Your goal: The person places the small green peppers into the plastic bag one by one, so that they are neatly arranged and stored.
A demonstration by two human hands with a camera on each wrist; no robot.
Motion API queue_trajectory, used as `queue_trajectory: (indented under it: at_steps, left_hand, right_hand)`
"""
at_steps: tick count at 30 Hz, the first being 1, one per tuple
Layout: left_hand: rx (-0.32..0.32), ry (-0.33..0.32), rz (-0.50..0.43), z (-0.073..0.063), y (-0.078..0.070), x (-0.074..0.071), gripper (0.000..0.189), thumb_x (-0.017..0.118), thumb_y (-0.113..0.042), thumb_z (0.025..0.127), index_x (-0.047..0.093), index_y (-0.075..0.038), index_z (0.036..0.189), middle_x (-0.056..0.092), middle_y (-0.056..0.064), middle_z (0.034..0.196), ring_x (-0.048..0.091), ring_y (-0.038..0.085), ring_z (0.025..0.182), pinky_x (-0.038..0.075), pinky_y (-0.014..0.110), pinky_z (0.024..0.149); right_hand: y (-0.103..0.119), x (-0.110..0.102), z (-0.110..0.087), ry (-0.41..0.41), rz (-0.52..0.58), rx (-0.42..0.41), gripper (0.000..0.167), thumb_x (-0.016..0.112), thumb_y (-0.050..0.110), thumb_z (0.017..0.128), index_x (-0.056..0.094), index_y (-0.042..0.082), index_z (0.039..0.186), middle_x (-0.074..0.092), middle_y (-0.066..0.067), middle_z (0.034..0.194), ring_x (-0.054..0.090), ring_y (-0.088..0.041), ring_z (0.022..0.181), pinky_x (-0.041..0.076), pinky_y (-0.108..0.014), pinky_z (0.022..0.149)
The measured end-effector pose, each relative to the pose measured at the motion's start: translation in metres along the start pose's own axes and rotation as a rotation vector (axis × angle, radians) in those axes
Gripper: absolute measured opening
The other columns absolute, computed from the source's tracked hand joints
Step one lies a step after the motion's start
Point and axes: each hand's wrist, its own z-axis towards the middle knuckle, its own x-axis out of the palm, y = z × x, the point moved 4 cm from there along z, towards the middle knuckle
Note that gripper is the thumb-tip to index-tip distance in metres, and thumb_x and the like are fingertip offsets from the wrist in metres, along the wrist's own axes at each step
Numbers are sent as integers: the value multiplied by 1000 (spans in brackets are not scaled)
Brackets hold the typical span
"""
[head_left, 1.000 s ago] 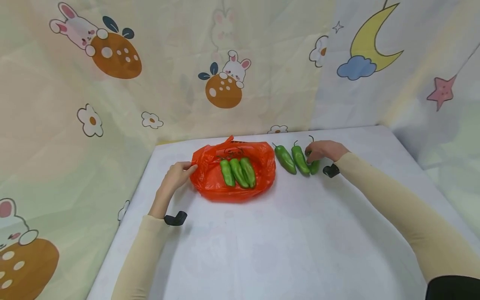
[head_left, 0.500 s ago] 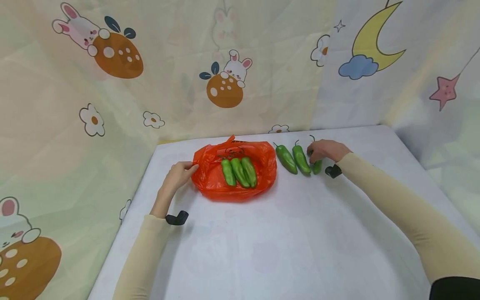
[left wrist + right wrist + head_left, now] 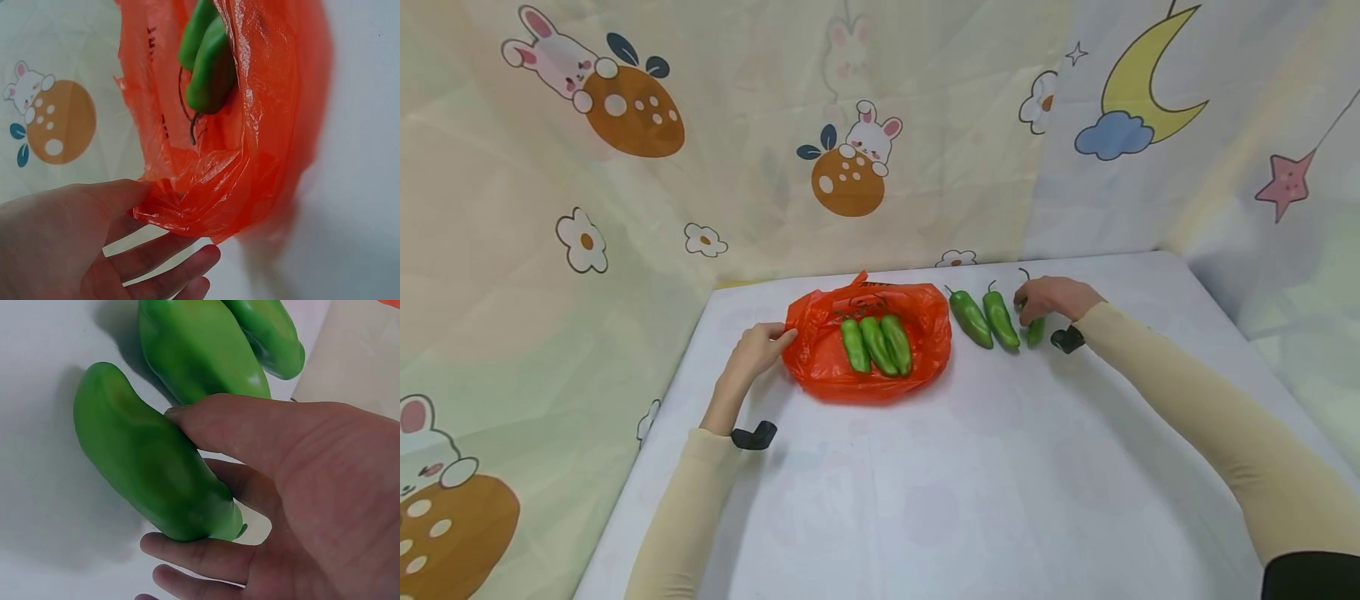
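Pinches edge of one red plastic bag (image 3: 857, 390) with left hand (image 3: 752, 354), thumb to forefinger, other fingers loosely extended; grips one green pepper (image 3: 153, 459) between thumb and fingers of right hand (image 3: 1058, 298), beside two loose peppers (image 3: 970, 319) on white tabletop (image 3: 940, 492). Inside bag: three more peppers (image 3: 878, 347), side by side.

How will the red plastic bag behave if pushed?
Likely floppy: the red plastic bag creases where the left hand pinches it. Probably light itself, since it looks thin and translucent. A push may crumple it before shifting the three green peppers inside.
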Motion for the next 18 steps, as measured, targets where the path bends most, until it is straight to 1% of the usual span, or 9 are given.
queue_trajectory:
  at_steps: [4, 9, 13, 18]
  left_hand:
    - [-22, 6, -12, 0, 2, 2, 52, 52, -38, 104, 55, -3, 143, 60, 20, 140, 57, 37, 124, 49, 53, 106]
    - [-38, 4, -37, -1, 3, 4, 52, 52, -37, 104, 53, -3, 144, 59, 20, 140, 57, 36, 123, 50, 51, 105]
    - [-32, 7, -42, -2, 2, 5, 52, 51, -37, 105, 53, -4, 145, 60, 20, 139, 58, 34, 120, 50, 51, 106]
    - [-15, -1, -45, -2, 1, 5, 50, 50, -38, 105, 56, -5, 142, 66, 18, 129, 59, 32, 110, 52, 50, 102]
  right_hand:
    - [1, -1, 0, 6, 16, 16, 64, 68, 26, 89, 49, 4, 146, 43, -27, 151, 44, -45, 135, 36, -65, 111]
    - [1, -4, 1, 17, 15, 29, 63, 68, 28, 90, 49, 6, 146, 43, -27, 151, 43, -46, 135, 36, -67, 110]
    - [4, -9, -2, 13, -3, 24, 63, 68, 29, 90, 50, 7, 146, 43, -26, 151, 44, -46, 135, 37, -67, 109]
    - [9, -17, -8, 19, -57, -9, 63, 66, 30, 90, 50, 5, 145, 43, -27, 152, 44, -44, 135, 39, -64, 108]
